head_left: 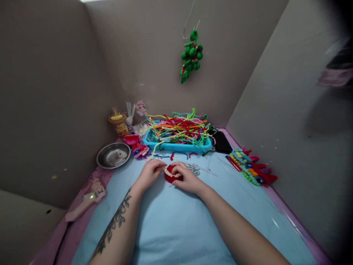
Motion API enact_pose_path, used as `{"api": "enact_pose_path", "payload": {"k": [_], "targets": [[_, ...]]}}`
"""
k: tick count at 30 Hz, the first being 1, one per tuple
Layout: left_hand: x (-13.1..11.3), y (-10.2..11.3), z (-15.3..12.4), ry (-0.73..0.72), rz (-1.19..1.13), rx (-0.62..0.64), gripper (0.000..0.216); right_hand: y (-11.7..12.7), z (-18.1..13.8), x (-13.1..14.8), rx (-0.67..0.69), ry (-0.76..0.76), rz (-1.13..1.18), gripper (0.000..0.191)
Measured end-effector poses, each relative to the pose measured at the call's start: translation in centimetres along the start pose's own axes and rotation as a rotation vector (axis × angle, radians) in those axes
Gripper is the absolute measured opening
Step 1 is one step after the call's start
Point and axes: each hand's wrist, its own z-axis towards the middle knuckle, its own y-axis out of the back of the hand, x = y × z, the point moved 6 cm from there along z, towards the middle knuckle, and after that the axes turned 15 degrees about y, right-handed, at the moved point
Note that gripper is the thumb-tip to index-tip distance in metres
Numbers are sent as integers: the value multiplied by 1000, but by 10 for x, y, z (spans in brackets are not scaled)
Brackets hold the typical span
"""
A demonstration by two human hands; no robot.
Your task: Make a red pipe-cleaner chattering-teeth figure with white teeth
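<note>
Head view: a rounded red piece (171, 179) is shown at the middle of the cloth-covered surface (176, 228), nearer than the blue tray (179, 148) of fuzzy strands. A knobbly pale strip (171, 174) is laid across it. By the left hand (151, 173), almost closed, the strip's left end appears to be pinched; by the right hand (187, 177), partly curled, the red piece is held between thumb and fingers at its right side. The strip could be skewed or pulled away if the two hands were drawn unevenly, and the rim could be creased by too firm a grip. The scissors (195, 170), just beyond the right hand, might be knocked. No clear long axis is offered by the rounded piece; the strip's is directed left to right, its right end slightly nearer. Front and back cannot be told.
</note>
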Motion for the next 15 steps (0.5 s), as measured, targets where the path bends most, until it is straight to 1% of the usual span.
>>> {"api": "enact_pose_path", "payload": {"k": [3, 5, 7, 10, 15], "targets": [[9, 3, 3, 99, -26, -57, 13, -4, -2, -4, -9, -31, -74, 39], [12, 2, 4, 128, -27, -73, 12, -6, -3, -6, -23, -75, -145, 45], [16, -1, 6, 147, -23, -84, 12, -7, -3, -7, -28, -104, -206, 44], [21, -6, 6, 176, -32, -97, 12, -9, -2, -4, -45, -90, -229, 39], [23, -11, 5, 197, -86, -62, 13, -2, 1, -1, -168, -34, -170, 39]]}}
